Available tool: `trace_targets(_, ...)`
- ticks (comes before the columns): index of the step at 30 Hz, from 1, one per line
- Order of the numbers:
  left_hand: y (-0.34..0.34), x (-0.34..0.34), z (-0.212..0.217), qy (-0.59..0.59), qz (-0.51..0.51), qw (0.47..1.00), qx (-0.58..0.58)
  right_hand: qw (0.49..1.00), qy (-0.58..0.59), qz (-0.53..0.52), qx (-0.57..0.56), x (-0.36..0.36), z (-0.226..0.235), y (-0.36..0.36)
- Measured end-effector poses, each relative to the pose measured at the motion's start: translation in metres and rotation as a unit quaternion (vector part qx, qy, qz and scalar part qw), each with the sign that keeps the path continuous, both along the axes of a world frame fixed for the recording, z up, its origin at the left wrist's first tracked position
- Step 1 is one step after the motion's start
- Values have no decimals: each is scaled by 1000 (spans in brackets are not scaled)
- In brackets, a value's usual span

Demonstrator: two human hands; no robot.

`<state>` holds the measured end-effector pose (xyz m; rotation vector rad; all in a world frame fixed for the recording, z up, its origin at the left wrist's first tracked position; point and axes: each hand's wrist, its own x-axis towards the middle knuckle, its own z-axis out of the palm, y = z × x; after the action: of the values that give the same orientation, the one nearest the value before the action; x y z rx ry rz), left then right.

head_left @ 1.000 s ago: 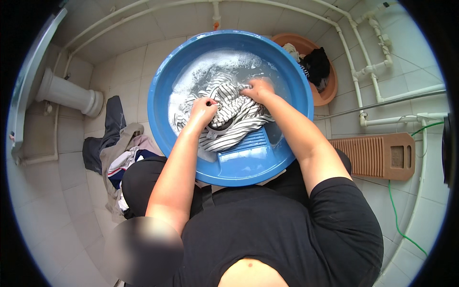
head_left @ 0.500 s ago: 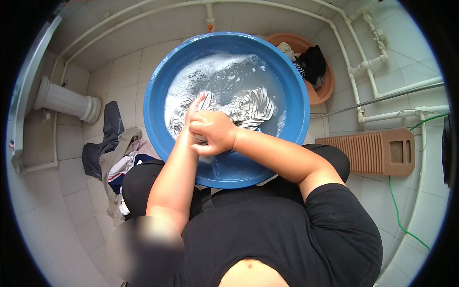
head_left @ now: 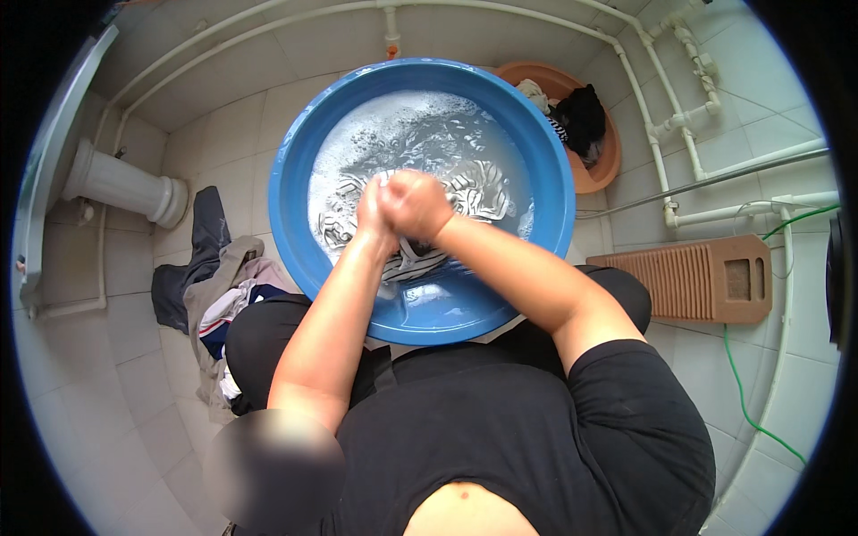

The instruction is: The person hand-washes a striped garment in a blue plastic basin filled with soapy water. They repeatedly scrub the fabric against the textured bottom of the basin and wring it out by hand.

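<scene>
A big blue basin (head_left: 295, 152) stands on the tiled floor in front of me, filled with soapy water. In it lies a black-and-white striped garment (head_left: 478, 192). My left hand (head_left: 371, 210) and my right hand (head_left: 416, 204) are pressed together over the middle of the basin, both closed on a bunched part of the striped garment. The cloth hangs wet below my fists. My knees in black trousers sit against the basin's near rim.
An orange basin (head_left: 608, 156) with dark and light clothes stands behind the blue one at the right. A brown washboard (head_left: 706, 279) lies on the floor to the right. A heap of clothes (head_left: 214, 286) lies at the left, beside a white pedestal (head_left: 121, 186). White pipes run along the walls.
My hands were apart on the spread garment, then came together at the basin's left. Now they are clasped over the basin's middle, rubbing the bunched cloth.
</scene>
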<state>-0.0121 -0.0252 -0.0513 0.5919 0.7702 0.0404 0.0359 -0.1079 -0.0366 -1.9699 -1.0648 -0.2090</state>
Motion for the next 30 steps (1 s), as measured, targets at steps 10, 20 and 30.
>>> trace_targets(10, 16, 8, -24, -4, 134, 979, 153, 909, 197, -161, -331, 92, -29, -22)
trace_targets(20, 15, 15, -51, -22, 23, 969, 244, 974, 72, -1, -215, 80, -46, -18)
trace_targets(30, 27, 1, -12, -101, -23, 989, -102, 969, -3, 245, 5, -32, 33, -1)
